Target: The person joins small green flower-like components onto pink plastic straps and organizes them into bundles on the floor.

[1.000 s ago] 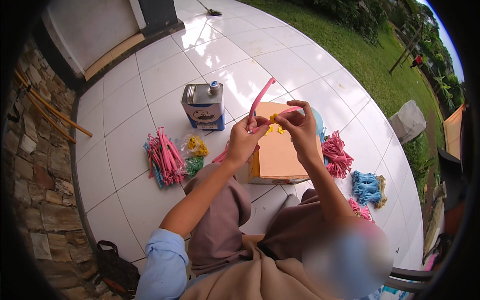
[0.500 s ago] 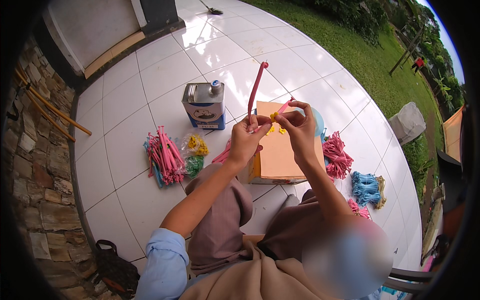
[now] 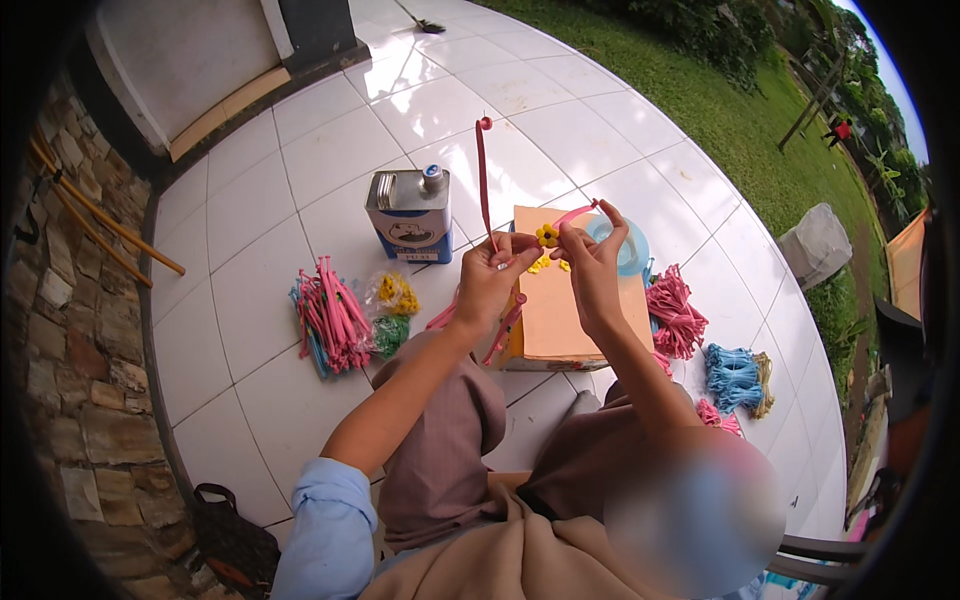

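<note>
Above a peach-topped box (image 3: 575, 310), my two hands are close together with a small yellow flower with a dark centre (image 3: 546, 236) between their fingertips. My left hand (image 3: 490, 285) is closed on pink strips; one long pink strip (image 3: 482, 180) rises from it, and another pink strip (image 3: 505, 330) hangs below. My right hand (image 3: 598, 270) pinches a short pink strip (image 3: 574, 214) at the flower's edge, its other fingers raised. Whether the flower is fixed to a strip I cannot tell. Several yellow flowers (image 3: 540, 265) lie on the box top beneath.
A metal can (image 3: 410, 215) stands left of the box. Near it lie a pink bundle of strips (image 3: 335, 315), a bag of yellow pieces (image 3: 395, 295) and green pieces (image 3: 390, 333). Right are a blue round dish (image 3: 632, 250), pink strips (image 3: 675, 310) and blue bundles (image 3: 733, 378).
The flower has turned to show its dark centre. The long strip from my left hand has swung left and stands more upright. My right hand has shifted slightly, with its index finger lifted.
</note>
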`<state>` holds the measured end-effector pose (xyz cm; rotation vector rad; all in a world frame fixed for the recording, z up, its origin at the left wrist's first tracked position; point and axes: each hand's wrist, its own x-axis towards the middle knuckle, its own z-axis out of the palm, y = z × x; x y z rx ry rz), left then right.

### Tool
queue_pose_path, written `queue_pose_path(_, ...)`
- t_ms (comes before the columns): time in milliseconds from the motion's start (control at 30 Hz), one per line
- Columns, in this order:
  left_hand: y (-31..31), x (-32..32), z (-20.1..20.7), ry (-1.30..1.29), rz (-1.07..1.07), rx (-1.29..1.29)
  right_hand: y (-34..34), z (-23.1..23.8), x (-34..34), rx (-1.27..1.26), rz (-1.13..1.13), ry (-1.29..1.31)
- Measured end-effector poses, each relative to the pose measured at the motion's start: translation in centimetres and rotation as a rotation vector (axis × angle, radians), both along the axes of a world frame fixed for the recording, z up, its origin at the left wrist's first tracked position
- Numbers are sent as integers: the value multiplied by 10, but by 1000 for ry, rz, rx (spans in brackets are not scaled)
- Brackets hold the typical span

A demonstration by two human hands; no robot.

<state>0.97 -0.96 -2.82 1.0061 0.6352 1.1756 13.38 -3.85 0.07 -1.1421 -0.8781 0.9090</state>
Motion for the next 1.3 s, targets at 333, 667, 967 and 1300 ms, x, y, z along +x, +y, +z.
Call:
queue_pose_path(333,-9,0,18,194,23,-80,3,10,0,114,40,-227)
queue_pose_path(667,-4,0,1,134,-124,129,12,7,18,124,-35,-407)
queue_pose_path(967,10,-26,-2,269,198,391,30,0,48,-150,-199,-552)
queue_pose_path(1300,65,-104,40,-306,34,-16,69,-2,-39,-51,768,-168)
